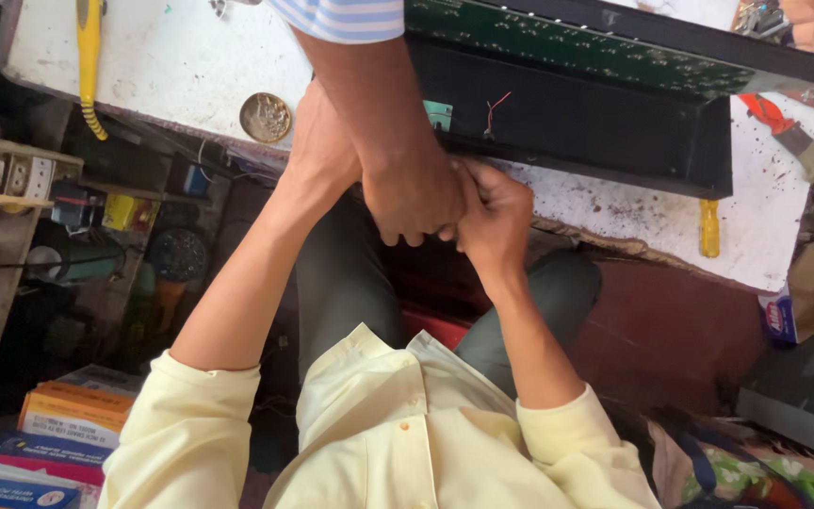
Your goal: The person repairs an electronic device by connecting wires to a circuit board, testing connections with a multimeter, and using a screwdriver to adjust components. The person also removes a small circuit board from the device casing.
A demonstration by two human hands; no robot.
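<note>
Head view, looking down over a yellow shirt (398, 443) and grey trousers.

Right hand (494, 215): fingers curled tight into a fist, knuckles against a co-worker's hand (414, 200). Whether anything sits inside the fist can't be told. It is at the bench edge, just below the front lip of the case (605, 123).

Left hand (320, 151): only the back and wrist show; the fingers are hidden behind the co-worker's forearm, so its grip can't be told. It lies at the bench edge, just left of the case.

Co-worker's hand: comes down from the top on a bare forearm with a blue-and-white striped sleeve (343, 17). Fingers are bent downward, between the person's two hands and touching the right one.

Case: long, black, open-fronted, lying across the white bench (162, 66) at upper right. A green circuit board (558, 42) runs along its top. Thin red wires (494, 108) hang inside near its left end, beside a small teal part (438, 113).

On the bench:
- round metal lid (266, 117), left of the hands
- yellow tool (89, 57), far left
- yellow-handled screwdriver (709, 228), just beyond the case's right end
- red-handled pliers (767, 111), right

Lower left: switch panel (2, 174) and stacked boxes (73, 415).
</note>
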